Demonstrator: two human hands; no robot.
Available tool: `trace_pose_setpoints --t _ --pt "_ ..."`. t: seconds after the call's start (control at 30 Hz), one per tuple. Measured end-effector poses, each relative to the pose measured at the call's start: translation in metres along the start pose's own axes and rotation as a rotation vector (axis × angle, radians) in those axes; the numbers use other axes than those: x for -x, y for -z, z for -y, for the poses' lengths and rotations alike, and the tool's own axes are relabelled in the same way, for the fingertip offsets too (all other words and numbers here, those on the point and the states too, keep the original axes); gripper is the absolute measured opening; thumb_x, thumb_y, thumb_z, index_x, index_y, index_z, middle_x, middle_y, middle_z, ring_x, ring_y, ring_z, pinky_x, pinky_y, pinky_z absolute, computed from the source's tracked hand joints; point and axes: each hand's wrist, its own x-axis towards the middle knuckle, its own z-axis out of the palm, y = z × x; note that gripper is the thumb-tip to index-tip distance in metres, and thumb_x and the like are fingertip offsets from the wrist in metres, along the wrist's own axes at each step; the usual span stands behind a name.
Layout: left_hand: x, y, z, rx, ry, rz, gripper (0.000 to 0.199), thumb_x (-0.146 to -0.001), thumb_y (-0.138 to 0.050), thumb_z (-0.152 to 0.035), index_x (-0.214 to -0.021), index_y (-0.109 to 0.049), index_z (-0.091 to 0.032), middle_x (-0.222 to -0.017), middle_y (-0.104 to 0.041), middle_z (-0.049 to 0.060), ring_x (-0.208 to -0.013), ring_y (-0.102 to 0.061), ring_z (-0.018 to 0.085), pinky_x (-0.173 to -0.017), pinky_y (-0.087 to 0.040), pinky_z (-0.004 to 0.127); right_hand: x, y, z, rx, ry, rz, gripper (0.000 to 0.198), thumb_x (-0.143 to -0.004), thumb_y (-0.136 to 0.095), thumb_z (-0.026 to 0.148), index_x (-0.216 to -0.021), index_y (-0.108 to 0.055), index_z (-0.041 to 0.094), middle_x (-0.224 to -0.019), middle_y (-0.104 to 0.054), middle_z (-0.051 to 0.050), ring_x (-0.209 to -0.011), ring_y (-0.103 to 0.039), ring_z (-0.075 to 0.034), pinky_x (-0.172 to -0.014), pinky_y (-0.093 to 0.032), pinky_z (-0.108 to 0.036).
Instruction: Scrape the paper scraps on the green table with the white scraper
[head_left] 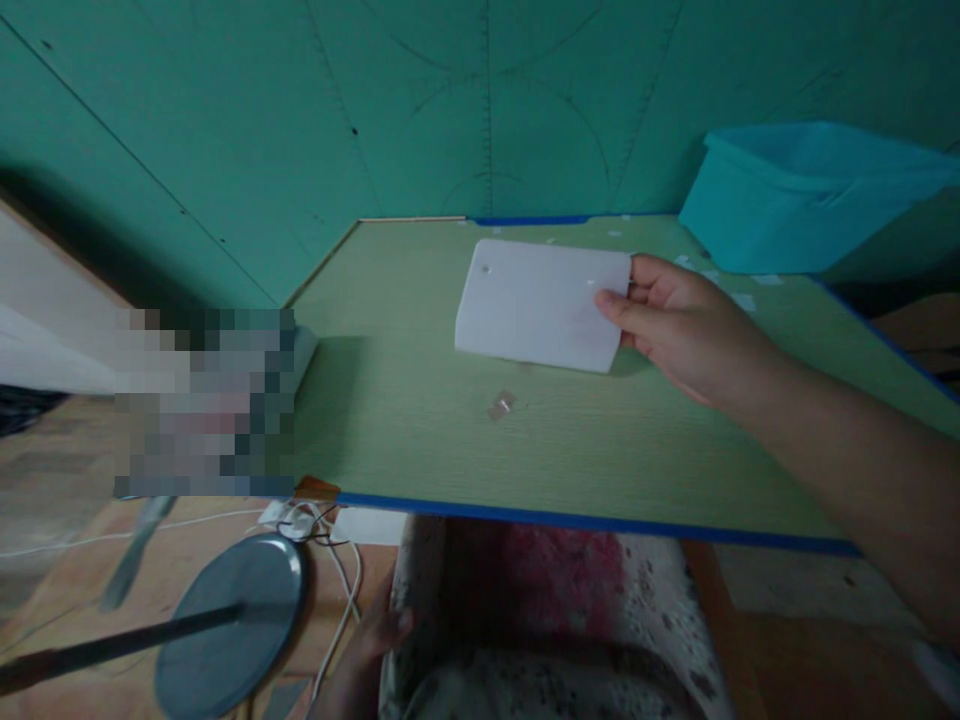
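My right hand (pixel 671 315) grips the right edge of a white rectangular board (pixel 544 305), thumb on its top face and fingers beneath. The board has rounded corners and a small hole near its upper left corner. It is tilted over the middle of the pale green table (pixel 420 430). Just in front of it lies a small clear piece of plastic (pixel 502 405). My left hand (pixel 379 630) is low, under the table's front edge, beside a speckled light surface with a red patch (pixel 562 575). The left fingers are mostly hidden.
A turquoise bin (pixel 795 200) stands at the table's back right. Left of the table, a blurred-out object covers the corner. Below are a round grey stand base (pixel 232 620) with a pole and white cables (pixel 349 580). A green wall (pixel 420 100) rises behind.
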Motion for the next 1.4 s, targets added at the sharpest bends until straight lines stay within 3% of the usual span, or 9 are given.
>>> trace_pose_setpoints --t 0.1,0.2,0.4,0.57,0.7,0.9,1.07,1.2,1.4 --pt "-0.006 0.008 0.002 -0.023 -0.043 -0.046 0.063 -0.053 -0.074 -0.023 -0.114 -0.059 -0.021 -0.099 -0.074 0.007 -0.115 -0.05 0.039 -0.088 -0.048 0.046 -0.004 0.002 -0.006 0.009 0.013 -0.035 0.023 -0.079 -0.052 0.028 -0.102 -0.054 0.023 -0.093 -0.064 -0.003 -0.088 -0.06 -0.017 -0.077 -0.05 -0.036" --pt "-0.007 0.011 0.001 -0.059 -0.014 0.031 0.065 -0.054 -0.074 -0.028 -0.116 -0.058 -0.021 -0.098 -0.074 0.007 -0.113 -0.051 0.04 -0.09 -0.046 0.05 -0.004 0.001 -0.009 0.047 0.028 0.0 0.021 -0.079 -0.053 0.028 -0.099 -0.055 0.021 -0.088 -0.064 -0.003 -0.083 -0.06 -0.017 -0.075 -0.05 -0.036" --pt "0.0 -0.001 -0.004 -0.036 0.008 0.074 0.049 -0.06 -0.072 -0.028 -0.109 -0.064 -0.023 -0.104 -0.072 0.004 -0.115 -0.05 0.034 -0.09 -0.048 0.042 0.003 -0.004 0.0 0.031 -0.032 0.127 0.024 -0.078 -0.055 0.028 -0.099 -0.056 0.019 -0.088 -0.063 -0.003 -0.083 -0.06 -0.016 -0.075 -0.05 -0.036" --pt "0.001 -0.004 -0.003 0.0 -0.036 0.034 0.036 -0.06 -0.072 -0.026 -0.096 -0.07 -0.024 -0.097 -0.074 0.003 -0.111 -0.055 0.031 -0.09 -0.047 0.038 0.003 -0.001 0.005 -0.082 -0.037 0.025 0.027 -0.079 -0.054 0.029 -0.105 -0.054 0.023 -0.096 -0.064 -0.003 -0.089 -0.061 -0.017 -0.076 -0.051 -0.035" --pt "-0.003 0.002 0.001 -0.052 -0.046 -0.008 0.051 -0.055 -0.074 -0.026 -0.105 -0.065 -0.019 -0.092 -0.075 0.007 -0.106 -0.058 0.035 -0.085 -0.05 0.042 -0.001 0.0 -0.002 -0.027 -0.022 0.024 0.023 -0.079 -0.054 0.028 -0.101 -0.055 0.022 -0.093 -0.064 -0.003 -0.084 -0.061 -0.017 -0.072 -0.052 -0.034" --pt "-0.01 0.014 0.005 -0.134 -0.082 -0.13 0.061 -0.045 -0.079 -0.03 -0.103 -0.065 -0.019 -0.091 -0.076 0.006 -0.108 -0.056 0.036 -0.084 -0.051 0.041 0.004 -0.005 -0.004 0.09 0.036 0.19 0.021 -0.079 -0.054 0.028 -0.098 -0.057 0.018 -0.082 -0.064 -0.003 -0.077 -0.061 -0.016 -0.07 -0.052 -0.034" --pt "-0.005 0.008 -0.005 -0.186 0.007 -0.027 0.048 -0.052 -0.077 -0.031 -0.098 -0.068 -0.021 -0.095 -0.075 0.005 -0.106 -0.058 0.035 -0.086 -0.05 0.042 0.007 -0.004 0.002 0.01 0.081 0.155 0.027 -0.081 -0.052 0.03 -0.106 -0.056 0.02 -0.091 -0.064 -0.003 -0.087 -0.06 -0.017 -0.076 -0.05 -0.035" --pt "-0.003 0.006 -0.005 -0.109 0.014 -0.04 0.053 -0.052 -0.076 -0.03 -0.104 -0.065 -0.022 -0.091 -0.076 0.005 -0.107 -0.057 0.036 -0.085 -0.051 0.043 0.005 -0.002 0.0 0.008 0.087 0.132 0.027 -0.081 -0.052 0.03 -0.106 -0.055 0.02 -0.091 -0.064 -0.002 -0.087 -0.06 -0.016 -0.075 -0.05 -0.034" --pt "-0.004 0.005 -0.005 -0.086 -0.028 0.05 0.047 -0.057 -0.074 -0.028 -0.103 -0.067 -0.024 -0.098 -0.074 0.005 -0.112 -0.053 0.035 -0.09 -0.047 0.043 0.01 -0.009 0.002 0.093 -0.018 0.3 0.02 -0.079 -0.053 0.026 -0.098 -0.057 0.019 -0.082 -0.066 -0.003 -0.076 -0.062 -0.018 -0.068 -0.051 -0.035"
